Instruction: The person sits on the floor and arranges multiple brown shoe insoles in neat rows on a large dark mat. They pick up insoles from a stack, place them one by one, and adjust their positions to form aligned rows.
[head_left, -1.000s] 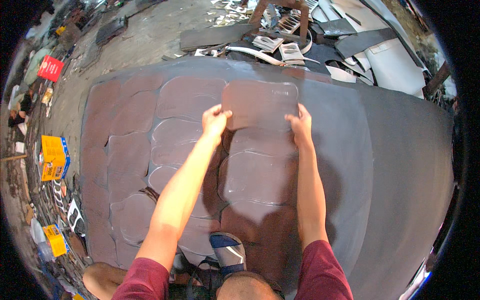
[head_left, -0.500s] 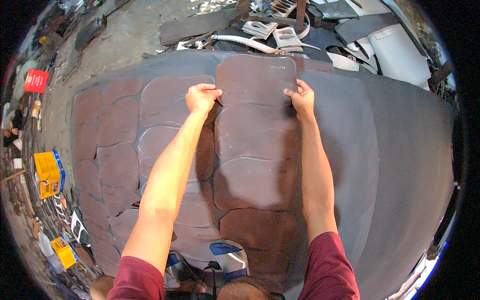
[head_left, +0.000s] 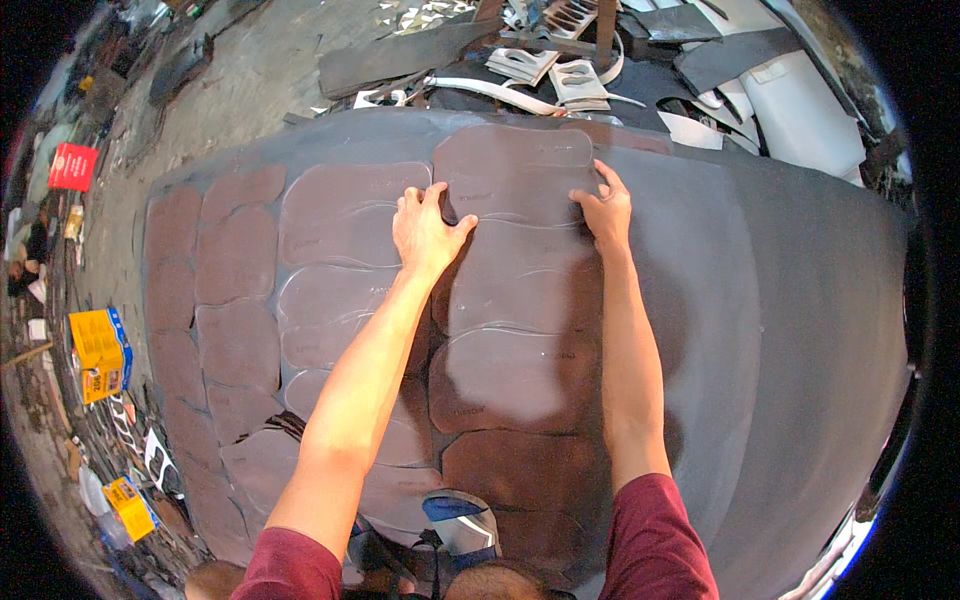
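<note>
A thin brown rounded panel point(head_left: 513, 165) lies at the far end of a column of similar panels on a dark grey sheet point(head_left: 690, 330). My left hand point(head_left: 425, 235) is at its left edge with fingers spread, its thumb over the panel and its fingertips by the neighbouring column's panel point(head_left: 345, 215). At the right edge, my right hand point(head_left: 606, 210) has its thumb on or close to the rim and its fingers apart beyond it. Below it comes another brown panel point(head_left: 510, 270), its lower part shaded by my arm.
Several columns of brown panels point(head_left: 235, 250) cover the sheet's left side. White and dark scraps point(head_left: 800, 100) are heaped past its far edge. Yellow boxes point(head_left: 97, 355) and a red box point(head_left: 73, 167) stand on the littered floor at left. Shoes point(head_left: 462, 520) show at the near edge.
The far panel has come slightly nearer and lies flat against the sheet. My left hand has let go of its edge, shifted right and nearer, and spread its fingers; my right hand's grip has loosened.
</note>
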